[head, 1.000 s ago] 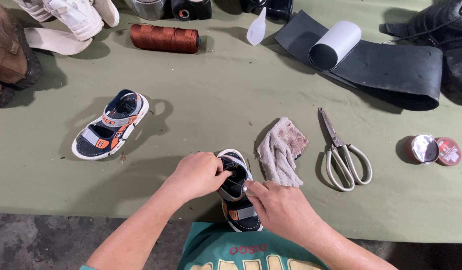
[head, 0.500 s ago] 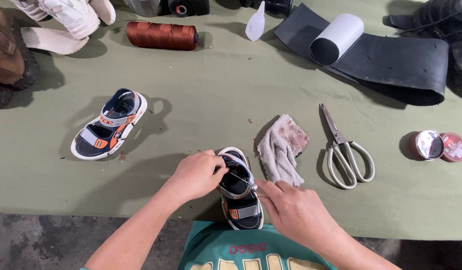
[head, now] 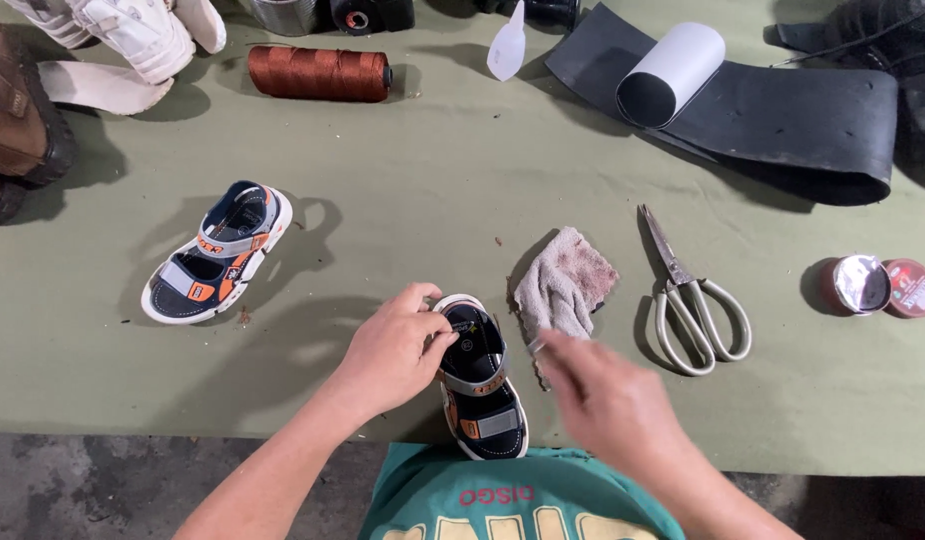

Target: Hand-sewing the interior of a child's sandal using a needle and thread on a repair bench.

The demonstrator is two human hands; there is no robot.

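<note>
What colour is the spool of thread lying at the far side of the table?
The spool of thread is reddish brown, seen in the head view.

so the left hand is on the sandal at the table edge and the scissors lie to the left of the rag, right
Not quite. The head view shows the scissors lying to the right of the rag, not the left. The left hand is indeed on the sandal at the table edge.

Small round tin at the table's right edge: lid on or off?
Off. The small round tin shows a shiny silver interior, and its red lid lies beside it, touching.
</note>
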